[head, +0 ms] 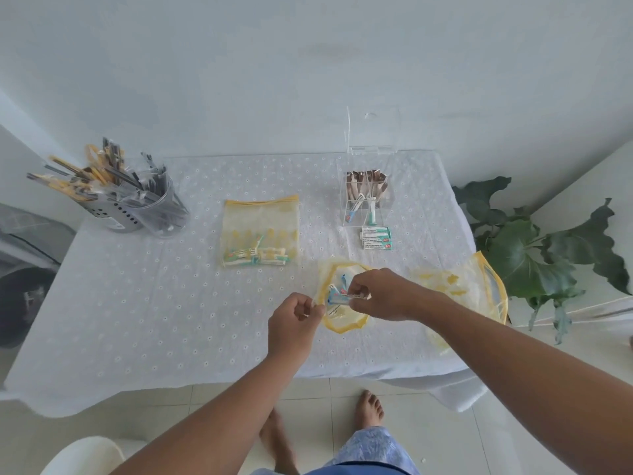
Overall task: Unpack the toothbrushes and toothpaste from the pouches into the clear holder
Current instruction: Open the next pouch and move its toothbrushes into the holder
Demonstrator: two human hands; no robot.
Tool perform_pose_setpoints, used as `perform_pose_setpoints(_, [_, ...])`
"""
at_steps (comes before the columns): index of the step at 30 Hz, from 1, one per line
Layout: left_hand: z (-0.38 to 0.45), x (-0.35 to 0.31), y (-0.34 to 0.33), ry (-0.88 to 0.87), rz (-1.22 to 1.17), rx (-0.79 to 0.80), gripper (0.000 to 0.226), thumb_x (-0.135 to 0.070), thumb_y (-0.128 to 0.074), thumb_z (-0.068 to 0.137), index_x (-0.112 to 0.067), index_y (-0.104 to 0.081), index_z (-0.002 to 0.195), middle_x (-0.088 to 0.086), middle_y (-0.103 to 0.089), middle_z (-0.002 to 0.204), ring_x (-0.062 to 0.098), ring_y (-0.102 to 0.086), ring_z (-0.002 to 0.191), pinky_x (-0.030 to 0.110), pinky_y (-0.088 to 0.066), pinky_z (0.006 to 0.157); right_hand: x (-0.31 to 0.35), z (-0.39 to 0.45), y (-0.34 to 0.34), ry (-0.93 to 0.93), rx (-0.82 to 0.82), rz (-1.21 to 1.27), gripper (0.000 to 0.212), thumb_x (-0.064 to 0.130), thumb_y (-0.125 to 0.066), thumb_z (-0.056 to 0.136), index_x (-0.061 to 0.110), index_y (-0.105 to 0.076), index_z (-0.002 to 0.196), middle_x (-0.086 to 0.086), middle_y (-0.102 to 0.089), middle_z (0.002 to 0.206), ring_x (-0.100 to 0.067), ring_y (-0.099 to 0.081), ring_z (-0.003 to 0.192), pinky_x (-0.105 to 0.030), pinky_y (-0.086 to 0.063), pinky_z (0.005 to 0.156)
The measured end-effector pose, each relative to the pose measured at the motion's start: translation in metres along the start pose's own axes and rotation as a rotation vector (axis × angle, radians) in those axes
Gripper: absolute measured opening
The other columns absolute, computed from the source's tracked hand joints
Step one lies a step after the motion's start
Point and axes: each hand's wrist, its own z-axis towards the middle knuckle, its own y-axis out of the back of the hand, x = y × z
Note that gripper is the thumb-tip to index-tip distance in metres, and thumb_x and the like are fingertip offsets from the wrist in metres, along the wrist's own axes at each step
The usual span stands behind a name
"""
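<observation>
The left hand (297, 318) pinches the rim of the yellow-edged pouch (342, 303) to hold its mouth open on the tabletop (154, 303), so the right hand (383, 296) can grip small toothpaste tubes (340, 297) bound for the clear holder (366, 200) beyond

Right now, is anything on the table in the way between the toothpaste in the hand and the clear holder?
Mostly no. The right hand pinches toothpaste tubes over the open pouch. Toward the clear holder only a small stack of toothpaste tubes lies flat in front of it, low enough to lift over.
</observation>
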Motion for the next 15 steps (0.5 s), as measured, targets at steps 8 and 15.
perform_pose_setpoints(8, [-0.003,0.007,0.015,-0.128,0.053,0.001,0.027,-0.032,-0.085,0.08,-0.033,-0.07,0.102,-0.009,-0.068,0.087,0.016,-0.062,0.075,0.035,-0.055,0.069,-0.008,-0.026,0.039,0.116,-0.099,0.067,0.014,0.029,-0.071,0.096,0.023,-0.076,0.108,0.012,-0.071,0.096,0.01,-0.061,0.079,-0.011,-0.044,0.068])
perform_pose_setpoints(15, [-0.006,0.003,0.016,-0.162,0.004,-0.003,0.035,-0.028,-0.084,0.083,-0.038,-0.069,0.113,-0.008,-0.067,0.084,0.01,-0.06,0.069,0.025,-0.054,0.064,-0.024,-0.035,0.09,0.081,-0.15,0.333,0.005,0.022,-0.074,0.095,0.022,-0.077,0.099,0.005,-0.073,0.082,0.003,-0.051,0.057,-0.012,-0.04,0.056])
